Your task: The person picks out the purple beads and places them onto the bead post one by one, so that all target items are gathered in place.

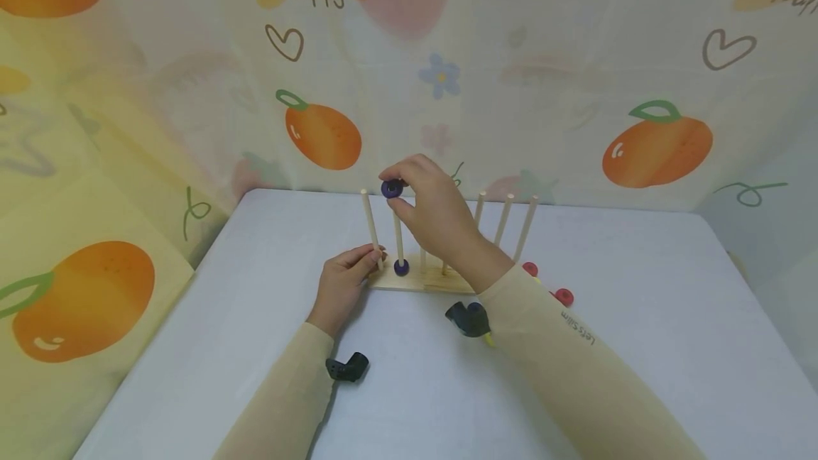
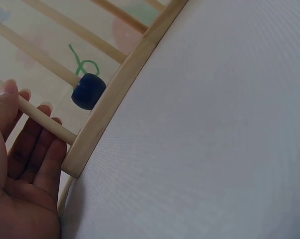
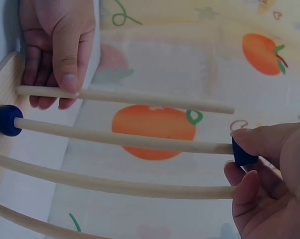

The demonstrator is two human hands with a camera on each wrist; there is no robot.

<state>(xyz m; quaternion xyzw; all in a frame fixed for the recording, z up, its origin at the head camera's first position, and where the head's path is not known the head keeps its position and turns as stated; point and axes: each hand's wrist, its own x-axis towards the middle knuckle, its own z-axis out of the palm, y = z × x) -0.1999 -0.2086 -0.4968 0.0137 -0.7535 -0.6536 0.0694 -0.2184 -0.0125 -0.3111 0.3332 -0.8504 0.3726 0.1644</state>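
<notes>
My right hand (image 1: 437, 208) pinches a dark blue bead (image 1: 392, 189) between thumb and fingers. In the right wrist view this blue bead (image 3: 243, 152) sits at the tip of the second wooden peg (image 3: 125, 138). At that peg's foot, another blue bead (image 1: 401, 267) rests against the wooden base (image 1: 396, 282). My left hand (image 1: 345, 281) grips the leftmost peg (image 1: 368, 215) low down, thumb on one side and fingers on the other, as the left wrist view also shows. My right hand and forearm hide part of the middle pegs from the head view.
Further pegs (image 1: 503, 220) rise from the right part of the base. Red beads (image 1: 564, 297) lie on the white table (image 1: 639, 346) beyond my right forearm, partly hidden by the sleeve. A bit of yellow (image 1: 489, 339) shows beside the right wrist camera (image 1: 466, 319). A patterned cloth hangs behind.
</notes>
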